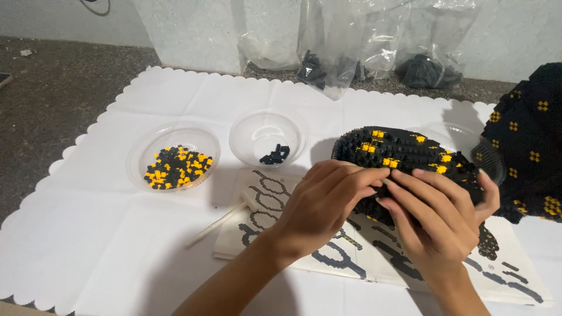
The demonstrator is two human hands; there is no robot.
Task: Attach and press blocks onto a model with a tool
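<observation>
my left hand (319, 208) and right hand (439, 219) both have fingers (410, 187) curled closed around the near edge of the black and yellow brick model (398, 153), which sits right of centre on the instruction sheet (304, 246). too hard a squeeze could, i think, pop small bricks off or crack the curved shell (it looks only pressed together). a slip left might knock the clear bowl of black pieces (268, 137) just beside it; the bowl of mixed yellow and black pieces (174, 158) sits farther left. another dark built section (530, 140) crowds the right, and plastic bags (351, 44) line the far edge of the white cloth (88, 234).
</observation>
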